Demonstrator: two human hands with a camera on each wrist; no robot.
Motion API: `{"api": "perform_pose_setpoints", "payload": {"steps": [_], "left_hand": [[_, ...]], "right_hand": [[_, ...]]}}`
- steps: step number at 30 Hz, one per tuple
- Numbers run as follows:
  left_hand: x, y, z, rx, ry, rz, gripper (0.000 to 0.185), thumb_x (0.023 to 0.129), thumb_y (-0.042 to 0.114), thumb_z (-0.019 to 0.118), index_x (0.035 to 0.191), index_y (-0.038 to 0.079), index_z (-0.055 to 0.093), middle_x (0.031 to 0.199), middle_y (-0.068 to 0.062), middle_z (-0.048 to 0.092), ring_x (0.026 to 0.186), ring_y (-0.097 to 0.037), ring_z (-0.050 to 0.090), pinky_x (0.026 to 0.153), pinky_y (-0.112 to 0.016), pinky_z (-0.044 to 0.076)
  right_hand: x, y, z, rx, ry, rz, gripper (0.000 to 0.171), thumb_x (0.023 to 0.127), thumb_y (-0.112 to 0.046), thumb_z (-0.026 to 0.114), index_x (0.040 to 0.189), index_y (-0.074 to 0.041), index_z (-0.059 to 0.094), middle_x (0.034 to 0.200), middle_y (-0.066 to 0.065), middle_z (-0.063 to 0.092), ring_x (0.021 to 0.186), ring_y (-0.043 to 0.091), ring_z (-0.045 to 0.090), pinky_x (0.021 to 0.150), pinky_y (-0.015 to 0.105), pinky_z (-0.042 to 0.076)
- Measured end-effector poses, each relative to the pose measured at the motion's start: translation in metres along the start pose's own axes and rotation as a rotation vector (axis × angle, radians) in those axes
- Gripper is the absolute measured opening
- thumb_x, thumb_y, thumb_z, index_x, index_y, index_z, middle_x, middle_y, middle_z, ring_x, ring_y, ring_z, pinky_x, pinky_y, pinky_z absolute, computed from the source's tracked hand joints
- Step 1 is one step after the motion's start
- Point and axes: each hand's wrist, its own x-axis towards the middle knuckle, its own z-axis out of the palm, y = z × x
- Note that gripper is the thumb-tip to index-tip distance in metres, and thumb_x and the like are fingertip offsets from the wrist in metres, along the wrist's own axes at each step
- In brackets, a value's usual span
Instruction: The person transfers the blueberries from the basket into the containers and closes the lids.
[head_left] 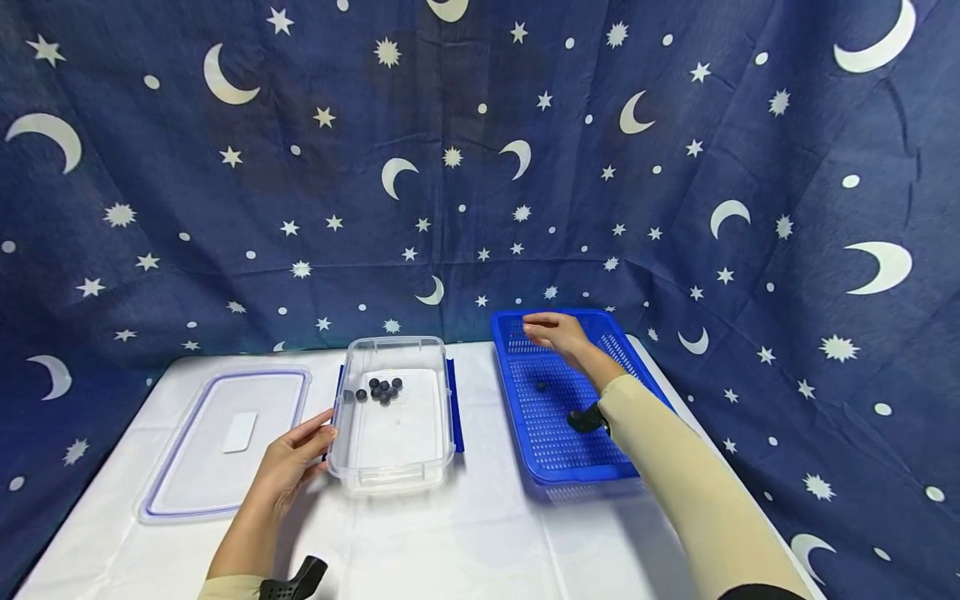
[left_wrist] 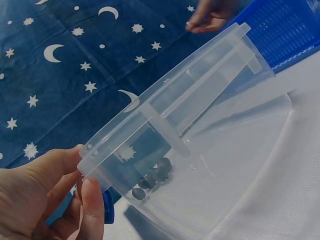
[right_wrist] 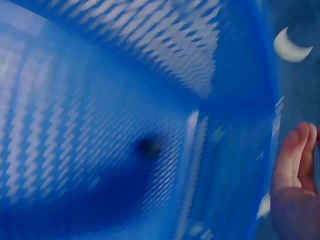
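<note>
One small dark ball [head_left: 542, 386] lies alone on the perforated floor of the blue basket [head_left: 557, 475], roughly at the middle of its length and a little left of centre. The basket's long axis runs near to far on the right part of the table. The right hand [head_left: 557, 332] hovers over the basket's far end, beyond the ball, so the ball lies nearer to the person than the fingertips and slightly left of the forearm. Its fingers are extended and relaxed, holding nothing that shows; the right wrist view, blurred, shows the ball [right_wrist: 149, 147] below and the straight fingers [right_wrist: 296, 159] off to the side of it. This hand is by far the closer one to the ball.

To the left, well apart from the basket, stands a clear plastic container [head_left: 393, 467], also lying long near to far, with a cluster of dark balls [head_left: 382, 389] at its far end. The left hand [head_left: 291, 465] grips its near left corner, thumb over the rim in the left wrist view [left_wrist: 92, 210].

Further left lies the container's lid [head_left: 225, 446], flat on the table. The table [head_left: 465, 533] wears a white cloth, and a dark blue cloth with moons and stars [head_left: 480, 167] hangs behind and around.
</note>
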Motion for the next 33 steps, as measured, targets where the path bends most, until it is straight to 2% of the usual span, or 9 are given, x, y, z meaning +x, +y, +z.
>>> {"api": "perform_pose_setpoints", "payload": {"steps": [6, 13, 18, 23, 30, 33], "left_hand": [[0.000, -0.001, -0.002, 0.009, -0.001, 0.001, 0.027, 0.094, 0.023, 0.069, 0.107, 0.047, 0.069, 0.089, 0.021, 0.063, 0.080, 0.004, 0.056, 0.064, -0.012, 0.054], [-0.002, -0.001, -0.001, 0.008, 0.000, -0.011, 0.028, 0.094, 0.022, 0.069, 0.100, 0.049, 0.068, 0.089, 0.021, 0.063, 0.079, 0.004, 0.056, 0.064, -0.012, 0.054], [-0.001, 0.000, -0.001, 0.019, -0.003, -0.005, 0.027, 0.094, 0.024, 0.069, 0.111, 0.046, 0.068, 0.090, 0.021, 0.062, 0.080, 0.004, 0.056, 0.065, -0.013, 0.054], [0.000, 0.000, 0.000, 0.018, 0.000, -0.006, 0.027, 0.094, 0.023, 0.069, 0.107, 0.047, 0.068, 0.089, 0.021, 0.062, 0.079, 0.004, 0.056, 0.065, -0.012, 0.054], [0.001, 0.001, -0.001, 0.041, 0.002, -0.004, 0.029, 0.094, 0.025, 0.069, 0.117, 0.042, 0.066, 0.090, 0.021, 0.061, 0.080, 0.003, 0.056, 0.066, -0.013, 0.055], [0.001, 0.001, -0.001, 0.039, 0.006, -0.002, 0.028, 0.093, 0.025, 0.070, 0.113, 0.044, 0.067, 0.089, 0.021, 0.061, 0.079, 0.003, 0.056, 0.066, -0.013, 0.055]], "right_hand": [[-0.008, 0.043, -0.038, -0.160, -0.027, 0.093, 0.043, 0.097, -0.010, 0.063, 0.137, 0.005, 0.054, 0.136, 0.022, 0.057, 0.121, 0.030, 0.059, 0.107, 0.045, 0.045], [-0.010, 0.077, -0.048, -0.230, -0.044, 0.151, 0.044, 0.094, -0.014, 0.068, 0.133, 0.004, 0.058, 0.131, 0.017, 0.062, 0.104, 0.011, 0.065, 0.099, 0.034, 0.052], [-0.010, 0.083, -0.044, -0.280, -0.118, 0.127, 0.041, 0.093, -0.010, 0.069, 0.129, 0.007, 0.060, 0.131, 0.022, 0.061, 0.102, 0.011, 0.065, 0.100, 0.037, 0.051], [-0.008, 0.085, -0.040, -0.384, -0.174, 0.095, 0.037, 0.090, -0.006, 0.070, 0.124, 0.009, 0.063, 0.130, 0.023, 0.061, 0.111, 0.021, 0.063, 0.099, 0.039, 0.052], [-0.007, 0.086, -0.036, -0.607, -0.163, 0.026, 0.030, 0.086, -0.009, 0.076, 0.113, 0.002, 0.072, 0.115, 0.016, 0.071, 0.117, 0.031, 0.060, 0.100, 0.041, 0.050], [-0.006, 0.087, -0.035, -0.648, -0.169, -0.012, 0.028, 0.085, -0.008, 0.077, 0.110, 0.003, 0.073, 0.110, 0.016, 0.072, 0.113, 0.032, 0.062, 0.099, 0.041, 0.050]]}}
